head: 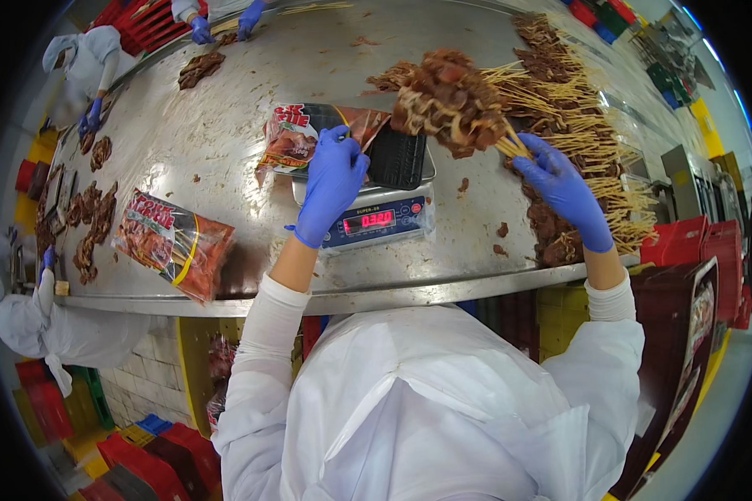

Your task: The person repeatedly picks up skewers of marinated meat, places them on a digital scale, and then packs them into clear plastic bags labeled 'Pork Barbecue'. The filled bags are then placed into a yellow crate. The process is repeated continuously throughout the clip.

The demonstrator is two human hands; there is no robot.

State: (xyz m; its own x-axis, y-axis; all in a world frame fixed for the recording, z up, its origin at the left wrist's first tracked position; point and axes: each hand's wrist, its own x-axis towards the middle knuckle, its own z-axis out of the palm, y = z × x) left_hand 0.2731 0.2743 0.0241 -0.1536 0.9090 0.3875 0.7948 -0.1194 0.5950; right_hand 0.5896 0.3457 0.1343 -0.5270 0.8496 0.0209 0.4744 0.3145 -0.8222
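Note:
In my blue-gloved right hand (563, 186) is a bundle of raw meat skewers (452, 103), gripped by the bare stick ends, its meat raised toward the far side of the scale. My blue-gloved left hand (336, 181) is on a printed clear plastic bag (291, 139), fingers closed at its edge. That bag lies over the left part of a digital scale (379, 220) with a lit red display. A black plastic tray (399, 161) rests on the scale's pan beside the bag; whether it reaches inside the bag cannot be told.
Rows of meat skewers (570, 134) cover the right side of the steel table (238, 150). A filled printed bag (174, 244) lies at the left near the front edge. Co-workers' gloved hands (89, 119) handle meat at the far left. Red crates (673, 241) stand at the right.

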